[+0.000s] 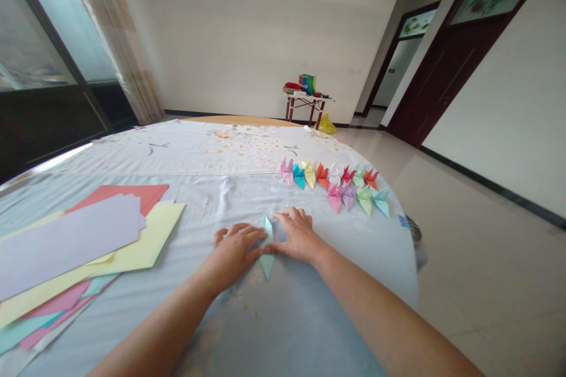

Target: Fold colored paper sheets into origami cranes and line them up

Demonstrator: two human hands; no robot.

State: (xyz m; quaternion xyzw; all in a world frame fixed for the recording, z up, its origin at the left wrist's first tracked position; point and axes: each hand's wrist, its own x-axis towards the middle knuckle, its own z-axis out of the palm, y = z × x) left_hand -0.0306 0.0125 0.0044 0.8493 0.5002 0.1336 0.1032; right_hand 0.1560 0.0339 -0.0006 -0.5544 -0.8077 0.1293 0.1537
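A mint-green folded paper point(266, 268), long and diamond-shaped with pointed ends, lies on the cloth-covered table in front of me. My left hand point(236, 252) grips it from the left, with the fingertips on its upper part and the thumb at its middle. From the other side my right hand point(297, 235) holds it, its thumb against the lower middle and its index finger curled close to the upper right edge. The fingers cover part of the paper's middle.
Several colourful paper cranes point(335, 195) stand in two rows at the right. Stacked paper sheets, a lilac one point(75, 241) on top, lie on the left. Beyond the round table's cloth point(190, 159), a small side table point(305, 98) holds a bright bag point(307, 83).
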